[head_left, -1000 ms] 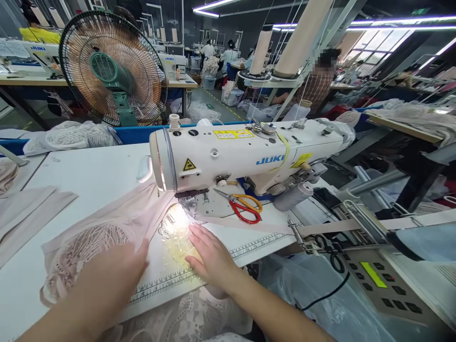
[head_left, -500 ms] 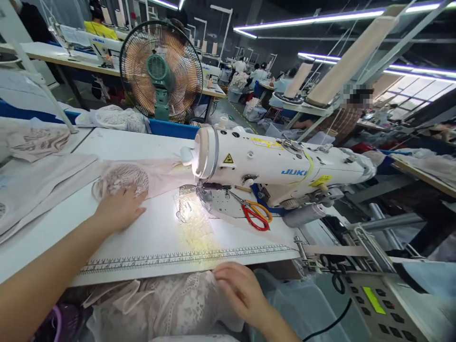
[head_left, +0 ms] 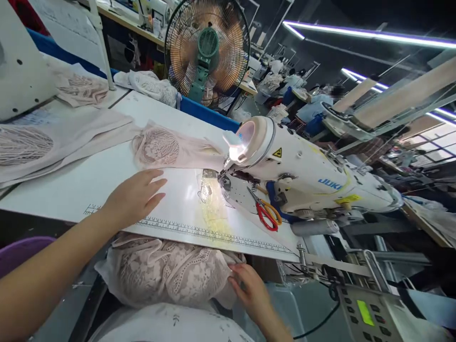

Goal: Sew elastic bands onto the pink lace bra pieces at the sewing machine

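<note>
My left hand (head_left: 137, 197) hovers over the white sewing table (head_left: 89, 190) near its printed ruler, fingers apart and holding nothing. Just beyond it, a pale pink lace piece (head_left: 160, 145) lies flat, its narrow end reaching the needle area of the JUKI sewing machine (head_left: 299, 171). A pale lace bra (head_left: 192, 273) hangs below the table's front edge, over my lap. At its right edge, the thumb and fingers of my right hand (head_left: 252, 289) close on the fabric; the exact pinch is partly hidden.
Red-and-orange-handled scissors (head_left: 265, 213) rest beside the machine bed. More pale garment pieces (head_left: 64, 137) lie at left. A large fan (head_left: 208, 52) stands behind the table. A control box (head_left: 370, 308) is at lower right, and a purple basket (head_left: 24, 251) at lower left.
My left hand has come off the lace piece, back toward the ruler. The bra sits lower in my lap with my right hand still at its edge. The view has tilted and shifted.
</note>
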`<state>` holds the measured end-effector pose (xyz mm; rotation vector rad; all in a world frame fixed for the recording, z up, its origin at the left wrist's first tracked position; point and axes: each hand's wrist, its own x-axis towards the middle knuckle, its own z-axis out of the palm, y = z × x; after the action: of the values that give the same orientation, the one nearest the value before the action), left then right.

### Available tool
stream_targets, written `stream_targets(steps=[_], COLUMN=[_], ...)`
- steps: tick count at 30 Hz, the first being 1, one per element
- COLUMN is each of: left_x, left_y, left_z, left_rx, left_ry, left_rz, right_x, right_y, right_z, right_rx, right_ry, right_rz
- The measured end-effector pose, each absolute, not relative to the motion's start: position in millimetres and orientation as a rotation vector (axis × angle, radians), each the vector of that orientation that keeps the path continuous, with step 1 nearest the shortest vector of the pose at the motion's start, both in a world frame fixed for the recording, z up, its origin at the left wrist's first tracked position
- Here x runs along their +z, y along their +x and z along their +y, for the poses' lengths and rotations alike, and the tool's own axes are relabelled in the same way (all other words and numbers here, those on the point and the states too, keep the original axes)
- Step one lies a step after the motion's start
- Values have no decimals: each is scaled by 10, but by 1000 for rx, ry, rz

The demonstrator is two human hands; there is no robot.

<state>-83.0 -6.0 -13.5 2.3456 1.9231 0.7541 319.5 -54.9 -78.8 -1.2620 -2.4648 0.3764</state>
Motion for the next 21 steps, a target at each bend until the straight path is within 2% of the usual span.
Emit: stream_targets(steps=[11,16,19,21], left_x=[-294,-139,61,199], left_y=[-479,-80,174,250], left_z=[-931,-987,-915,-842], left_rx=[1073,874,803,820], left_ry=[2076,1920,1586,1254], left_rz=[1673,1186,829,790], right_x=[19,404,589,665], right_y=[3040,2965,2846,2750], right_z=[-575,-519,-378,-212], right_rx=[853,934,941,997], right_ry=[-1014,-984,-1085,-1136], right_rz=[-2425,-1992,-1725,-1654])
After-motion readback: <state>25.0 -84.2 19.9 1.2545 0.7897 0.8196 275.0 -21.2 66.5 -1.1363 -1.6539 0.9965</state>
